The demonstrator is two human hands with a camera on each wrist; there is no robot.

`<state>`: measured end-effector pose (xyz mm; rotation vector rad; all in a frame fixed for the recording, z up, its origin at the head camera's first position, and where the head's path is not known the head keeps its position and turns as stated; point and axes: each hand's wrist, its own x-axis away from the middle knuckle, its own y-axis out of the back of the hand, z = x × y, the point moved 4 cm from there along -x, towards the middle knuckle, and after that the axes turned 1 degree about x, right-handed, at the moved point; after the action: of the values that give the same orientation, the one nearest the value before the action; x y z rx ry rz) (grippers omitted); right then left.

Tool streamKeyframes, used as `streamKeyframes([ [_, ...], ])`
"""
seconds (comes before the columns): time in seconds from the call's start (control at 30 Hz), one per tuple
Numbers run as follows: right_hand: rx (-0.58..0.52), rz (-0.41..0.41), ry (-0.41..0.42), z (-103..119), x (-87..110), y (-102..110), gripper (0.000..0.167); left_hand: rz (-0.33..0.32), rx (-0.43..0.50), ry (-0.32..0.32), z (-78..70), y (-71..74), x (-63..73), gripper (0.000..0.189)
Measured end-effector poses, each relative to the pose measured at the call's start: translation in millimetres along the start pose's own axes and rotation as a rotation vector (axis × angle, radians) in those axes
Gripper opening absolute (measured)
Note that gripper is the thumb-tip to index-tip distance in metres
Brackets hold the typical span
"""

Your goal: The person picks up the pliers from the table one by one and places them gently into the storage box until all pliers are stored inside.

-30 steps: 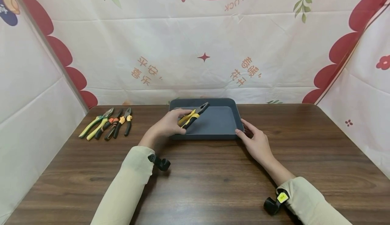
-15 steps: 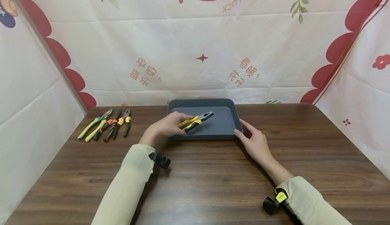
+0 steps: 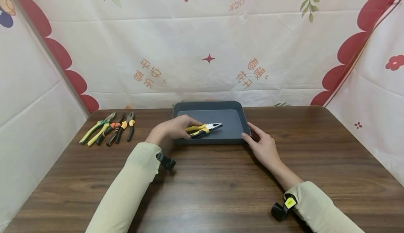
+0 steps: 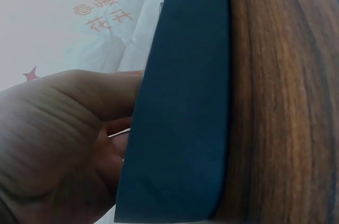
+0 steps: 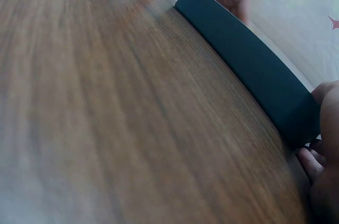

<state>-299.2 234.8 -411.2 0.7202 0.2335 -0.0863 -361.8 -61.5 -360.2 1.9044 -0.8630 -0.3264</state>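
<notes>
In the head view my left hand (image 3: 174, 128) grips combination pliers (image 3: 206, 129) by their yellow and black handles. The pliers lie low inside a dark grey rectangular tray (image 3: 231, 120), jaws pointing right. Part of the handles is hidden under the fingers. The right hand (image 3: 265, 149) holds the tray's front right corner, thumb on the rim and fingers against the outer side. From the left wrist, the tray's front wall (image 4: 180, 102) covers the pliers and the left fingertips. The right wrist view shows right fingers (image 5: 312, 163) at the tray's lower corner.
To the left on the brown wooden table (image 3: 202, 198) lie several more pliers: a green-handled pair (image 3: 98, 129), an orange and black pair (image 3: 116, 129) and a yellow and black pair (image 3: 126, 127). A printed white cloth (image 3: 189, 50) hangs behind the table.
The left hand has lowered the pliers into the tray, and their tilted jaws have come down to lie nearly flat, slightly farther right. The right hand keeps its hold on the tray corner.
</notes>
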Motion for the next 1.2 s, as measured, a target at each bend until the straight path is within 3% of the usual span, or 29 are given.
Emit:
streamKeyframes([
  [0.3, -0.002, 0.001, 0.005, -0.2, -0.4, 0.5, 0.062, 0.004, -0.047, -0.024, -0.8, -1.4, -2.5, 0.058],
  [0.8, 0.004, -0.002, -0.008, 3.3, -0.5, 1.6, 0.061, 0.033, -0.126, -0.011, -4.5, -2.7, -4.7, 0.057],
  [1.2, 0.007, -0.005, -0.007, 3.2, -0.6, 0.1, 0.061, 0.027, -0.053, -0.047, 1.8, -1.9, -2.2, 0.054],
])
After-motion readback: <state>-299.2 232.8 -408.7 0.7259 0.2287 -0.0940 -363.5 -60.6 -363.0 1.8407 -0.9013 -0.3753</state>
